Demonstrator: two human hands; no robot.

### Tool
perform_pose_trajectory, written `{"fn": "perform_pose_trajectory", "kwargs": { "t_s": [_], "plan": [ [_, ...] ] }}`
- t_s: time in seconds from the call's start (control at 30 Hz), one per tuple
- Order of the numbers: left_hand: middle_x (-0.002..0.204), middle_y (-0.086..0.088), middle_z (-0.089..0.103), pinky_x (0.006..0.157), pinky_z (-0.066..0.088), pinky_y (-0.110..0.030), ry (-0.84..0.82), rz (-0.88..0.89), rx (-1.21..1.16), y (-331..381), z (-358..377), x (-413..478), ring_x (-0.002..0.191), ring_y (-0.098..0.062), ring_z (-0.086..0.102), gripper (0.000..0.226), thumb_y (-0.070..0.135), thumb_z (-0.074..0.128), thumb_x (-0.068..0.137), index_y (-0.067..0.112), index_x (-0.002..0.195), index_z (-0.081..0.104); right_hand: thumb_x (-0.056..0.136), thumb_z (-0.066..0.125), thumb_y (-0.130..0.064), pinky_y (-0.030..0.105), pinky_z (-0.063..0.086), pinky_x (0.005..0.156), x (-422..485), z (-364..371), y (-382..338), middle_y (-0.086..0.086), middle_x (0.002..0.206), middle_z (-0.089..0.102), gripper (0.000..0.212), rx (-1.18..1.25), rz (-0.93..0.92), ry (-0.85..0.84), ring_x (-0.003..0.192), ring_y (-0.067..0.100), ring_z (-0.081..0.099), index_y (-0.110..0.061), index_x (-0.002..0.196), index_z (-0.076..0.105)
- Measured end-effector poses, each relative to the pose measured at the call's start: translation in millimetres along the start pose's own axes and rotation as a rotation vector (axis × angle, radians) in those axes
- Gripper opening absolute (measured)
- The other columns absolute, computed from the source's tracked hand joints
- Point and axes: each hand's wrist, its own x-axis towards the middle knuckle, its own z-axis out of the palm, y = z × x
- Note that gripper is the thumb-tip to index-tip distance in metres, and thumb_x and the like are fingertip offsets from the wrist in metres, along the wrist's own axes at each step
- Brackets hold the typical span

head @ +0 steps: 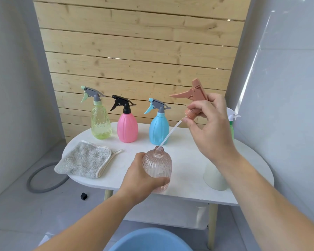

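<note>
Your left hand is wrapped around the ribbed pink bottle. The thumb lies low across the front and the fingers curl round the far side, so the bottle stands upright on the white table, near its front edge. Your right hand holds the terracotta spray head in the air, above and to the right of the bottle. The thumb and fingertips pinch it closely around the screw collar, and the trigger points to the left. The thin white tube hangs slanted from the collar, and only its lower end is at the mouth of the bottle. I cannot tell whether the tip is just inside or only at the rim.

So the head and the bottle are apart: the threads on the neck are bare, and the collar is well above them. If you are putting the head on, I judge the work to be about in the middle. The tube is aimed, but it must go down its full length, and then the collar must sit on the neck and be turned tight.

Behind, three closed spray bottles stand in a row: a yellow-green bottle, a pink opaque bottle and a blue bottle. A grey cloth lies folded on the left of the table. A white container stands under your right wrist, and a blue basin is below, at the front.
</note>
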Motion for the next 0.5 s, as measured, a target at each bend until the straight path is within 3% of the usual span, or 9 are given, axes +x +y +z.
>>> {"fn": "perform_pose_trajectory", "kwargs": {
  "t_s": [0.13,0.27,0.33,0.43,0.5],
  "plan": [
    [0.113,0.017,0.057,0.084,0.041,-0.023,0.008,-0.012,-0.007,-1,2,1,0.11,-0.013,0.057,0.084,0.036,0.096,0.06,0.032,0.124,0.042,0.08,0.074,0.002,0.031,0.052,0.092,1,4,-7,0.001,0.111,0.047,0.026,0.037,-0.031,-0.018,0.085,0.013,0.064,-0.012,0.101,0.067],
    [0.115,0.016,0.057,0.084,0.041,-0.023,0.014,-0.014,-0.017,-2,3,3,0.11,-0.013,0.056,0.085,0.037,0.095,0.06,0.031,0.127,0.042,0.079,0.072,0.006,0.012,0.041,0.09,1,4,-13,0.001,0.106,0.048,0.026,-0.037,-0.114,-0.029,0.09,0.01,0.058,-0.01,0.099,0.068],
    [0.114,0.017,0.057,0.083,0.041,-0.023,0.013,-0.013,-0.022,-1,3,3,0.11,-0.013,0.056,0.083,0.036,0.095,0.061,0.032,0.125,0.042,0.079,0.071,0.009,0.01,0.038,0.089,1,3,-13,0.002,0.106,0.048,0.026,-0.059,-0.148,-0.038,0.09,0.009,0.056,-0.007,0.099,0.068],
    [0.116,0.015,0.057,0.085,0.041,-0.024,0.012,-0.013,-0.026,-2,3,5,0.112,-0.013,0.056,0.084,0.036,0.095,0.061,0.03,0.127,0.043,0.08,0.068,0.011,0.012,0.04,0.088,0,2,-12,0.007,0.107,0.05,0.024,-0.071,-0.176,-0.056,0.092,0.012,0.055,-0.004,0.099,0.068],
    [0.117,0.014,0.058,0.085,0.041,-0.024,0.016,-0.014,-0.029,-2,2,6,0.112,-0.013,0.056,0.085,0.036,0.095,0.061,0.029,0.128,0.044,0.082,0.067,0.01,0.02,0.045,0.087,-1,3,-15,0.011,0.108,0.051,0.02,-0.066,-0.203,-0.083,0.093,0.018,0.056,-0.003,0.098,0.068]
  ]
}}
